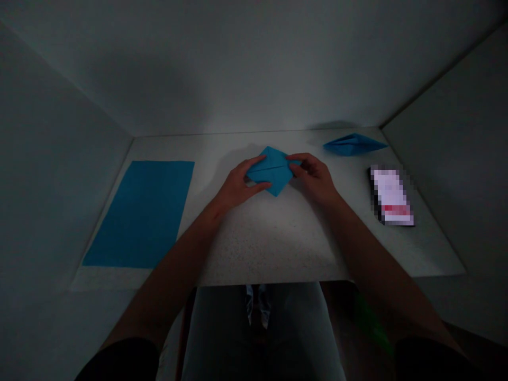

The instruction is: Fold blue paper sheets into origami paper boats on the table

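A blue folded paper (274,174), diamond-shaped with a crease line across its middle, is between my two hands near the back of the white table. My left hand (243,182) grips its left corner, thumb along the lower edge and fingers on the upper left edge. At the right corner, my right hand (315,174) pinches the paper between thumb and index finger, the other fingers curled. Whether the paper rests on the table or is lifted slightly, I cannot tell.
To the left lies a flat blue paper sheet (145,211). A finished-looking blue paper boat (354,145) stands at the back right. Below it is a phone (392,194) with a blurred lit screen. White walls enclose the table (270,251) at the back and sides.
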Available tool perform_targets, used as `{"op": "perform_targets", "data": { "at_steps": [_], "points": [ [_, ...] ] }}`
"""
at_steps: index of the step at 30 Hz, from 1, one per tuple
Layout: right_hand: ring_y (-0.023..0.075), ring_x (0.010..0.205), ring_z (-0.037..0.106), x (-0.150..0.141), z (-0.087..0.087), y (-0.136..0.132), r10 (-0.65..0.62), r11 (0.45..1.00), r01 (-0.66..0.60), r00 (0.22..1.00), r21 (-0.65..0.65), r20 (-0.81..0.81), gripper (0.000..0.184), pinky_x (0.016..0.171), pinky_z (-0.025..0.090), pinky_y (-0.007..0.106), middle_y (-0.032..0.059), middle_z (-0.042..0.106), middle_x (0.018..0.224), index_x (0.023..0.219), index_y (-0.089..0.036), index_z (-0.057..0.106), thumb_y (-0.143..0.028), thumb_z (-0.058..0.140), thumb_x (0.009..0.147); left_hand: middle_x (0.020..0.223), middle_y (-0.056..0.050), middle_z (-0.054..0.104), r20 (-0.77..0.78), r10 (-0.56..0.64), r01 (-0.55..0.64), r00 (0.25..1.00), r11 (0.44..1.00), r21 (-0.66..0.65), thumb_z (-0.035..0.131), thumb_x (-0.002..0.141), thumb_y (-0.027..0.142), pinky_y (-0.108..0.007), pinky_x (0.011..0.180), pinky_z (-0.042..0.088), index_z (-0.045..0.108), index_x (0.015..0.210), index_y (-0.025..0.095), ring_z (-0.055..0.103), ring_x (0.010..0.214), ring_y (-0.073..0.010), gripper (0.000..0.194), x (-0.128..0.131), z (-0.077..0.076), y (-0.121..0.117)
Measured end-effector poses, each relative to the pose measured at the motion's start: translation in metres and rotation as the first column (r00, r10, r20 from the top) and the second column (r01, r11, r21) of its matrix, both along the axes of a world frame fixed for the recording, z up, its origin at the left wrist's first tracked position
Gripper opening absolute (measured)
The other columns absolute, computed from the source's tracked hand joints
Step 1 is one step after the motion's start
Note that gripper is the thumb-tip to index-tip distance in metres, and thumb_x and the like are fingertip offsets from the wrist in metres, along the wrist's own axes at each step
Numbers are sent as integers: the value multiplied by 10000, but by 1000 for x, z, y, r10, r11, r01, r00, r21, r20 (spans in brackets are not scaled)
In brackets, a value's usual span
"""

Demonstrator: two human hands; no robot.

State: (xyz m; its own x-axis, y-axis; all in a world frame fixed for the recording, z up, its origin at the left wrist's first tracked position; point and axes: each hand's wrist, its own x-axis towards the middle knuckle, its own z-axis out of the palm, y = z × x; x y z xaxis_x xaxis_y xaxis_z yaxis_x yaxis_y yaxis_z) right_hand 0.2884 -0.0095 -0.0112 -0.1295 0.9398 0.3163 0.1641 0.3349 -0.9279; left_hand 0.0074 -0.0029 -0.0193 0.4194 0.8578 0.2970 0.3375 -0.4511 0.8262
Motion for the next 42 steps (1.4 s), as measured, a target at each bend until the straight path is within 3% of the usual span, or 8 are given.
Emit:
{"op": "perform_targets", "data": {
  "at_steps": [5, 9, 12, 15, 21, 30, 36, 42],
  "points": [
    [173, 823, 654, 3, -4, -1, 17, 998, -21, 998, 59, 66, 616, 882, 605, 361, -6, 699, 914, 1349, -278, 781, -620, 964, 871, 1447, -121, 765, 65, 102, -101, 993, 995, -16, 893, 957, 460, -398, 994, 655, 721, 1519, 256, 757, 1222, -276, 622, 3, 2, 0],
    [180, 849, 658, 4, -1, -1, -34, 993, 20, 993, 115, 115, 396, 879, 606, 363, 18, 718, 971, 1187, -269, 804, -564, 903, 943, 1144, -58, 766, 22, 135, -136, 991, 987, 88, 847, 1006, 415, -345, 907, 635, 843, 1323, 291, 727, 1010, -200, 341, 2, 4, 2],
    [177, 874, 668, 2, 1, -1, -48, 988, 34, 995, 153, 92, 298, 858, 616, 351, 38, 706, 1061, 1117, -274, 801, -532, 865, 982, 1109, -59, 701, -11, 114, -110, 993, 975, 195, 857, 992, 464, -317, 837, 615, 885, 1152, 278, 685, 950, -180, 247, 4, 2, 2],
    [166, 866, 673, -1, -3, -1, -5, 993, -2, 998, 121, 57, 317, 830, 639, 343, 48, 691, 1175, 1200, -286, 774, -531, 834, 1007, 1026, -47, 716, -94, 17, 5, 995, 973, 231, 855, 985, 503, -338, 845, 596, 863, 1152, 250, 689, 903, -183, 303, 7, 1, 0],
    [163, 870, 682, -10, -13, -5, 141, 989, -144, 988, 42, 61, 715, 831, 681, 359, 74, 656, 1371, 1578, -338, 583, -574, 878, 971, 939, -30, 794, -118, -154, 161, 981, 986, 45, 808, 1008, 581, -311, 754, 583, 590, 1599, 188, 715, 777, -172, 742, 10, 6, -8],
    [264, 1167, 727, -13, -13, -6, 233, 965, -252, 948, 65, 217, 671, 942, 679, 418, 121, 601, 1454, 1602, -333, 613, -597, 823, 1022, 913, -24, 806, -98, -152, 153, 984, 988, 5, 812, 1001, 496, -279, 721, 589, 609, 1577, 182, 720, 729, -151, 687, 12, 7, -9],
    [268, 1123, 659, -11, -14, -6, 187, 964, -233, 938, 128, 292, 582, 786, 687, 377, 124, 569, 1436, 1612, -383, 642, -525, 766, 1062, 957, -30, 800, -62, -145, 145, 987, 989, -16, 802, 987, 405, -283, 722, 589, 595, 1581, 218, 722, 766, -156, 657, 10, 2, -5],
    [179, 866, 628, -18, -13, -11, 209, 965, -243, 938, 94, 277, 599, 721, 678, 352, 109, 563, 1434, 1641, -398, 618, -549, 753, 1078, 922, -21, 784, -86, -131, 134, 988, 990, 34, 779, 978, 387, -303, 744, 594, 619, 1549, 228, 717, 755, -165, 614, 9, -1, -5]
  ]
}}
